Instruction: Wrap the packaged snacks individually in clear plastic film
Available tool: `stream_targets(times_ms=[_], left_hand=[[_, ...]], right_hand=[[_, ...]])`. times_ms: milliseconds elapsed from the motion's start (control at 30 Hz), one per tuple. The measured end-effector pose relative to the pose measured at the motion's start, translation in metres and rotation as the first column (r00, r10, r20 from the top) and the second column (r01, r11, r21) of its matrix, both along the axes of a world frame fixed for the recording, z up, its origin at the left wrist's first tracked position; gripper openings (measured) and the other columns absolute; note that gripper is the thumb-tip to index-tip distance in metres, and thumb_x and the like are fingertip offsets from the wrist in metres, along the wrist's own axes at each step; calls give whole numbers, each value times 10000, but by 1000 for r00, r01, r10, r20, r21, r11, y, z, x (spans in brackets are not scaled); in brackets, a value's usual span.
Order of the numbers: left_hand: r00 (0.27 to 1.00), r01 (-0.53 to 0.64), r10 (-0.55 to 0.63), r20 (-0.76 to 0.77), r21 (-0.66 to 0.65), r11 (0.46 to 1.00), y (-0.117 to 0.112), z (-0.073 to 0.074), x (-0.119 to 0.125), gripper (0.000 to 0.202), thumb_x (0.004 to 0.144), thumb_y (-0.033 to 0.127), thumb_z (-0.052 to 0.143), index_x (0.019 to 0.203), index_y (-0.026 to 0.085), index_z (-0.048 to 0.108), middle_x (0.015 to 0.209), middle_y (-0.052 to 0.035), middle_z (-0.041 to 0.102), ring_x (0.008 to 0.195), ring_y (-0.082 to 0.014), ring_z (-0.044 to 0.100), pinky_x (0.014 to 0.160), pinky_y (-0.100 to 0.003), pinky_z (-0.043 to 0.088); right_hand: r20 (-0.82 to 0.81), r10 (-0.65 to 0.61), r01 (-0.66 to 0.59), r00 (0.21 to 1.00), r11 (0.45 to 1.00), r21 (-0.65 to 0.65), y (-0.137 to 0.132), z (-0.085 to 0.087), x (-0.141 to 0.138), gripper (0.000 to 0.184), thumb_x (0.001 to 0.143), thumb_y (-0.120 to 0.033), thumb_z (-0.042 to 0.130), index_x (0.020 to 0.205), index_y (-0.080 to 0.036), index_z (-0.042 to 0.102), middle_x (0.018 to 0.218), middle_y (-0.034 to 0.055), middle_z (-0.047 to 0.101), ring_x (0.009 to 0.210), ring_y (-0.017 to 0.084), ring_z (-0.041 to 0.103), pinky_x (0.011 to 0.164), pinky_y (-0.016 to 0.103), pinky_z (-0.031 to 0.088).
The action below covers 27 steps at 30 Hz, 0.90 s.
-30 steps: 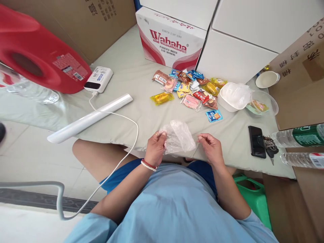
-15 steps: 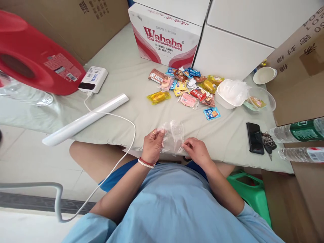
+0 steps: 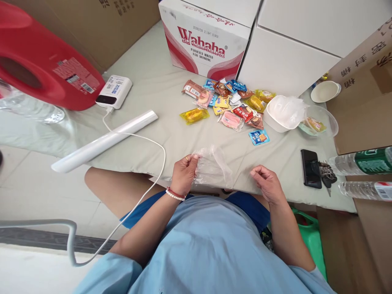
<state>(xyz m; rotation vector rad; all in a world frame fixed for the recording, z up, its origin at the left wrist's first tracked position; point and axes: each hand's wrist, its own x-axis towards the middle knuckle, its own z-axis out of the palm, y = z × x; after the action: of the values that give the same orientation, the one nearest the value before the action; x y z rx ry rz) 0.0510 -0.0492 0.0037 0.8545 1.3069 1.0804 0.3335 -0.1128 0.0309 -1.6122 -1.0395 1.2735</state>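
A thin, crumpled, clear plastic bag (image 3: 214, 167) spreads over the near edge of the cloth-covered table (image 3: 147, 87). My left hand (image 3: 185, 173) pinches its left edge between thumb and fingers; a ring and wrist beads show on this hand. To the right of the bag, my right hand (image 3: 268, 183) hovers by the table edge. Its fingers are curled with the thumb against them, and nothing shows in them. Beyond the hands lies a pile of wrapped snacks (image 3: 231, 116). A blue snack packet (image 3: 259, 137) sits nearest me, apart from the pile.
A white tub (image 3: 275, 118) holding crumpled plastic, a clear bowl (image 3: 332, 122) and a paper cup (image 3: 325, 91) stand right. Further right are a phone (image 3: 310, 168), keys (image 3: 327, 174) and bottles (image 3: 372, 161). Left are a white tube (image 3: 107, 141), cable (image 3: 163, 157) and red jug (image 3: 61, 69).
My right hand has come away from the bag and moved right. The bag has spread wider from my left hand, which keeps its pinch. The view has shifted slightly.
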Motion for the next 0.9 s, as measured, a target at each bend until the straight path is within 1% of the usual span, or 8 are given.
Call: stream_targets(times_ms=[167,233,333,400,533,633,800,900], left_hand=[[999,16,-15,-39,23,1000,0,1,0,455,837,614,724,930,172,780,528,61,463,463,-91,395,458,-229,306],[998,26,-24,-64,31,999,-1,2,0,464,842,623,717,932,172,780,531,58,469,469,-92,397,464,-229,311],[996,34,-32,-82,26,999,-4,3,-1,480,849,638,703,922,170,779,516,59,452,471,-95,389,467,-231,308],[996,33,-30,-81,32,999,-5,2,-2,469,857,633,699,905,173,776,515,57,449,479,-98,392,472,-232,312],[996,48,-45,-73,44,998,-5,-3,-5,434,885,606,685,909,181,772,524,53,454,488,-99,391,482,-231,322],[996,63,-61,-59,29,998,-5,-7,-5,437,888,607,681,922,181,770,527,52,460,481,-102,391,479,-234,321],[995,65,-62,-76,42,997,-3,-8,-7,425,896,600,674,922,188,775,524,51,469,481,-106,395,481,-237,312],[995,67,-63,-80,53,996,-3,-9,-8,435,893,608,673,939,190,782,523,48,474,481,-110,402,482,-240,312]], right_hand=[[255,111,-130,960,990,58,5,-4,-22,386,899,-591,661,851,-208,689,716,1,593,616,139,458,568,264,374],[324,154,-180,933,982,52,10,-8,-35,364,908,-572,656,894,-212,710,744,10,629,625,145,488,582,267,393],[282,255,-267,925,964,3,17,-12,-49,337,903,-548,666,846,-218,694,700,1,621,612,149,500,567,266,389],[217,272,-281,937,960,11,20,-11,-51,337,900,-536,668,795,-216,670,677,-7,600,614,148,497,570,263,386],[90,233,-238,968,970,52,18,-2,-41,347,881,-533,698,783,-202,659,674,-21,565,626,131,465,602,259,375],[42,206,-208,978,977,41,13,4,-29,376,861,-556,719,768,-199,649,670,-26,548,615,121,433,596,255,357],[-11,39,-39,999,999,16,3,2,-9,396,824,-575,759,751,-218,605,589,-64,392,532,100,272,506,247,237],[-3,-19,19,1000,1000,-5,0,-1,-4,412,817,-602,753,759,-226,594,571,-72,356,515,101,246,485,250,208]])
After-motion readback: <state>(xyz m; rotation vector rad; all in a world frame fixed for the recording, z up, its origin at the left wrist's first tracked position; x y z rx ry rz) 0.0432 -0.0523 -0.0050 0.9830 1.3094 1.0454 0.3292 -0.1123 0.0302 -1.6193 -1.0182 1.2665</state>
